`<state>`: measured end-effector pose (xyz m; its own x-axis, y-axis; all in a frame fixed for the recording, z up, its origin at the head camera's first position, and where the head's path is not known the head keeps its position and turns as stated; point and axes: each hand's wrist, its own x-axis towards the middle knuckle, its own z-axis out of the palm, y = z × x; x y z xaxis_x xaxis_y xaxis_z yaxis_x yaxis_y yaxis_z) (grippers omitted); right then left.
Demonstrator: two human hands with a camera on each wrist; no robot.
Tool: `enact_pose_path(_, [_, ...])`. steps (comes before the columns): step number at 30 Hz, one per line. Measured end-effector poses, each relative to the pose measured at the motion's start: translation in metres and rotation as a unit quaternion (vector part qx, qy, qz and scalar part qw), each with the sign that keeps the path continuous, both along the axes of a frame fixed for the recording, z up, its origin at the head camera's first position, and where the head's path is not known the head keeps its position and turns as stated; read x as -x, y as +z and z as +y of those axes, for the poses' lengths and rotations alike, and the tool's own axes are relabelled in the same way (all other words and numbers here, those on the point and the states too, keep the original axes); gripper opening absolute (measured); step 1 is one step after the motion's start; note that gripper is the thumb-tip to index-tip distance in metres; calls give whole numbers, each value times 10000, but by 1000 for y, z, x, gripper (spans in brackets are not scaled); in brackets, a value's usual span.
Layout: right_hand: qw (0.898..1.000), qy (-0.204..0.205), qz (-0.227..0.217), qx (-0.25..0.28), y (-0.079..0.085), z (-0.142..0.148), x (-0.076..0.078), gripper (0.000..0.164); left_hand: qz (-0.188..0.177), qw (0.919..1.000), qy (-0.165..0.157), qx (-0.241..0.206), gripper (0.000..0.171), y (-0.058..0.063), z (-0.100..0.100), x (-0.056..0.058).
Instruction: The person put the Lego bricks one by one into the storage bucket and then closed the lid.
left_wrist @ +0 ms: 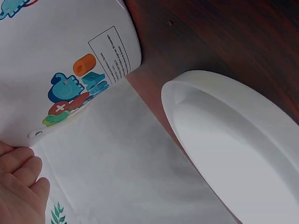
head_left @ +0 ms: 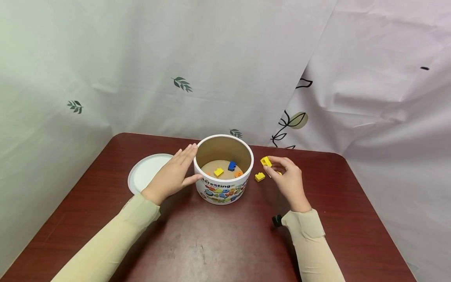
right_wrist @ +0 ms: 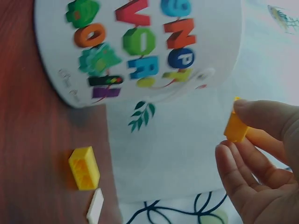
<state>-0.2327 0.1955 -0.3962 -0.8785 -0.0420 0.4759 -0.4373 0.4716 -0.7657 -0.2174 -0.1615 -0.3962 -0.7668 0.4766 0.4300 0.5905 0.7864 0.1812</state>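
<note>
A white round bucket (head_left: pixel 222 192) with printed pictures stands on the table. Inside lie a blue brick (head_left: pixel 231 166), a yellow brick (head_left: pixel 218 172) and orange pieces (head_left: pixel 238 174). My left hand (head_left: pixel 172 172) has its fingers extended against the bucket's left side, near the rim. To the right of the bucket, my right hand (head_left: pixel 289 180) pinches a yellow toy brick (right_wrist: pixel 237 128) between thumb and fingers, above the table. Below it another yellow brick (right_wrist: pixel 84 169) lies on the table, with a thin white piece (right_wrist: pixel 95 206) beside it. More yellow shows partly hidden behind the right hand.
On the left, a white lid (head_left: pixel 146 172) lies on the dark red table (head_left: pixel 197 243), partly behind the left hand. A small black object (head_left: pixel 276 221) shows at the right sleeve's cuff. White fabric (head_left: pixel 225 70) with leaf prints hangs behind the table.
</note>
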Motion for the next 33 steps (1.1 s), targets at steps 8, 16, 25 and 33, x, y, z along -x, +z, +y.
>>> enact_pose_path(8, [9986,230,288,379,36,-20,-14,33,-50,10000,65,21,87,-1,0,0])
enact_pose_path(16, [9978,463,198,427,65,-44,-25,33,-77,9999,50,-64,88,-1,1,0])
enact_pose_path(25, [9968,716,257,264,46,-53,2,33,-34,10000,2,-81,88,0,1,0])
enact_pose_path(33, [9954,778,295,-480,44,-70,17,30,-109,9999,32,-78,88,0,1,0])
